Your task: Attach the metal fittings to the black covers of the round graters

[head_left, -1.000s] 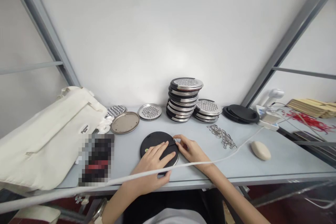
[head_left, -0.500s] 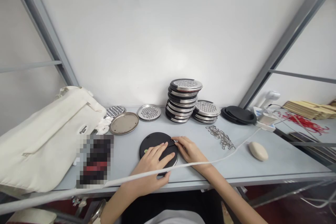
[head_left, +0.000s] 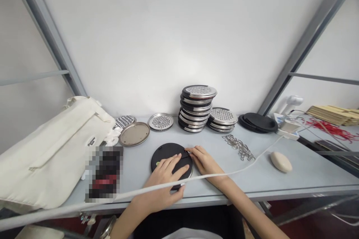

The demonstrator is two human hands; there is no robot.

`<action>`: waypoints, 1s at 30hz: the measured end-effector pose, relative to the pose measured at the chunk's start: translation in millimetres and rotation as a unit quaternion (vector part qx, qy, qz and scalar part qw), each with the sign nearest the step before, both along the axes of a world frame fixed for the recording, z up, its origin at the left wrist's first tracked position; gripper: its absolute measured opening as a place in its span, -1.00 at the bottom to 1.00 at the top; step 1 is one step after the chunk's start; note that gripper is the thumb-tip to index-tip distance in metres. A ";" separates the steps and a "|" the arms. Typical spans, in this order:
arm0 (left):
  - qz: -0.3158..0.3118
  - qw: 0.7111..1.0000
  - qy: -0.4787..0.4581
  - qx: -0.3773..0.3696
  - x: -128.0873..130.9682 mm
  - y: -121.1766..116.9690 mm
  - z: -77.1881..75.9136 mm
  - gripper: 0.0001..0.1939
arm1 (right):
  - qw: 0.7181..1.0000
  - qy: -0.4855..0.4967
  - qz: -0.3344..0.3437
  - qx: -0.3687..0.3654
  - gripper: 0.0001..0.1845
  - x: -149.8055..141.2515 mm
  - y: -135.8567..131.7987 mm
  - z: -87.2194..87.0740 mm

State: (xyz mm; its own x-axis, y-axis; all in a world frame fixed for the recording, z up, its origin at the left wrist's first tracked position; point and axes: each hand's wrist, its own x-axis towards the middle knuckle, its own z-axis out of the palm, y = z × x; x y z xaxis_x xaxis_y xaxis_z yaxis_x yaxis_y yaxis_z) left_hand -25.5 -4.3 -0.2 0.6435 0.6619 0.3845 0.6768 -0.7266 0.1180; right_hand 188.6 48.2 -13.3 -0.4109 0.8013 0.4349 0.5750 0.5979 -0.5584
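A round black disc (head_left: 168, 152), with a silver rim showing at its right side, lies near the table's front edge. My left hand (head_left: 165, 177) rests on top of it, fingers spread and thumb by the near rim. At the disc's upper right edge my right hand (head_left: 202, 158) pinches a small metal loop (head_left: 187, 152), mostly hidden by the fingertips. Loops like it lie in a loose pile (head_left: 238, 146) to the right. Behind stand a tall stack of round graters with black edging (head_left: 196, 110) and a shorter grater stack (head_left: 223, 117).
A white cable (head_left: 238, 171) crosses in front of my hands. Left are a cream bag (head_left: 56, 153), a plain metal disc (head_left: 134, 134) and loose grater plates (head_left: 160, 121). Right are black discs (head_left: 258, 122), a beige rounded object (head_left: 281, 161) and a power strip (head_left: 288, 133).
The whole view has shifted slightly, so things sit a little further right. My hands keep nearly the same hold on the black disc and the metal loop.
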 end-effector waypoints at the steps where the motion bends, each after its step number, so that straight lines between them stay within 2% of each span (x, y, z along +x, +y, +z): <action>1: 0.000 1.000 0.001 0.000 -0.1 0.2 -0.4 -0.43 | 1.000 -0.001 0.003 -0.004 -0.68 0.0 -0.3 0.6; 30: 0.005 0.999 0.025 -0.020 2.7 0.1 3.9 -0.44 | 0.999 -0.010 -0.017 -0.027 -0.76 -1.2 -2.2 7.2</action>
